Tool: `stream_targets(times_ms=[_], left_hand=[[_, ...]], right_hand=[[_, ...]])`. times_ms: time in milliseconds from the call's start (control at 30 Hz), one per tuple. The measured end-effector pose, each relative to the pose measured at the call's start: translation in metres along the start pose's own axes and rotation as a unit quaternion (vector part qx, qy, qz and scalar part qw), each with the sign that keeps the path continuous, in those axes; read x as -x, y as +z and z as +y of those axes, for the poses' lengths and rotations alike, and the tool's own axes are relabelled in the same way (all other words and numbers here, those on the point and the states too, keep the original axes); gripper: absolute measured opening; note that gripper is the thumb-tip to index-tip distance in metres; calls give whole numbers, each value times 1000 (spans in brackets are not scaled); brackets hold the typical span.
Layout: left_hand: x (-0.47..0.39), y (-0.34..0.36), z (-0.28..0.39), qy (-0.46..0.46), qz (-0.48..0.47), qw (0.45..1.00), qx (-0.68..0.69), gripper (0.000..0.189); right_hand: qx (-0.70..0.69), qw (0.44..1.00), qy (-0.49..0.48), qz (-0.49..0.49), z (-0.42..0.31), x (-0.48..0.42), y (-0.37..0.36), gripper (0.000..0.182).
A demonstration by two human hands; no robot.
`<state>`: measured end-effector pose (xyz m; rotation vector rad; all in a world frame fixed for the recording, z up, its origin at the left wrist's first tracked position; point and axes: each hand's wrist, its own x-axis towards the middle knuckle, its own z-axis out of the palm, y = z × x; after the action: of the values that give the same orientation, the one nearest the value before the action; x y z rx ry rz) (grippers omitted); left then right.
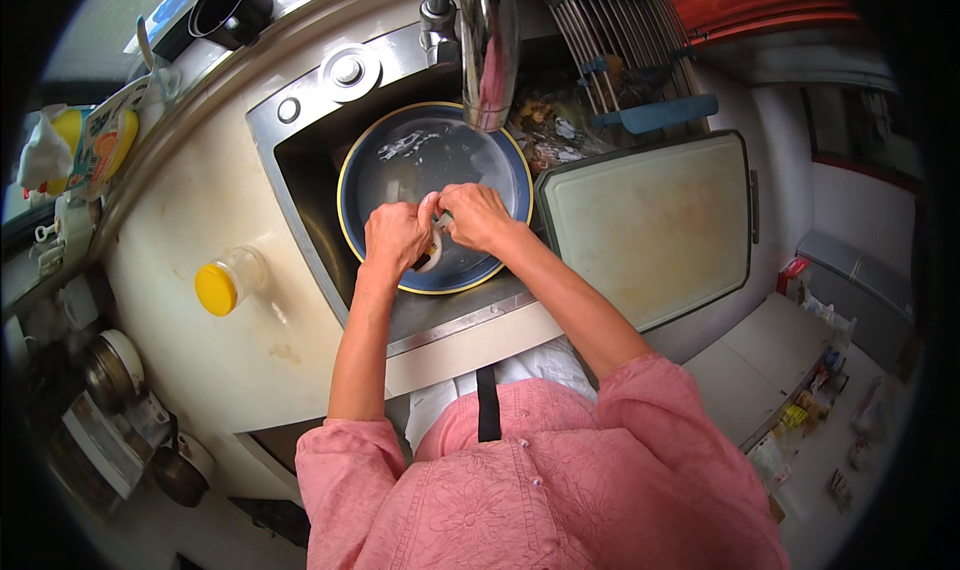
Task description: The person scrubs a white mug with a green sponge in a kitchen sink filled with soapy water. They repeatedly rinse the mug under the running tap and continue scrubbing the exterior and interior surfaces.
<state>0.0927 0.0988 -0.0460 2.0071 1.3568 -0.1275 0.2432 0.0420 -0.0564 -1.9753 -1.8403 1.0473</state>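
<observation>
A round blue basin (435, 276) with a yellow rim rests in the metal sink (307, 195) and holds water. Over its near half, my left hand (399, 234) grips a small white object (436, 251) with dark and yellow parts, too covered to name. My right hand (472, 216) is beside it, its fingertips pinching the upper end of the same object, where a bit of green shows. Both hands are close together, thumbs nearly touching. Beneath the water near my left hand lies a small pale piece (393, 189). The faucet (489, 59) hangs over the basin's far edge.
On the left counter lies a clear jar with a yellow lid (216, 288). A cutting board (652, 232) lies right of the basin. Behind it stand a metal rack (622, 37) and a plastic bag with scraps (559, 131). A black mug (225, 11) stands at the upper left.
</observation>
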Motion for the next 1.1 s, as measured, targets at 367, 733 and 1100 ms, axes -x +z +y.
stream_targets(times_ms=[367,733,1100], left_hand=[[-4,12,-36,-25,46,980,190,52],[-25,34,-57,-119,-33,887,445,55],[-53,117,-124,-183,18,977,107,33]], right_hand=[[-31,999,-3,-11,-8,11,7,18],[-45,999,0,3,-9,26,-2,19],[-57,998,17,18,0,38,-4,19]])
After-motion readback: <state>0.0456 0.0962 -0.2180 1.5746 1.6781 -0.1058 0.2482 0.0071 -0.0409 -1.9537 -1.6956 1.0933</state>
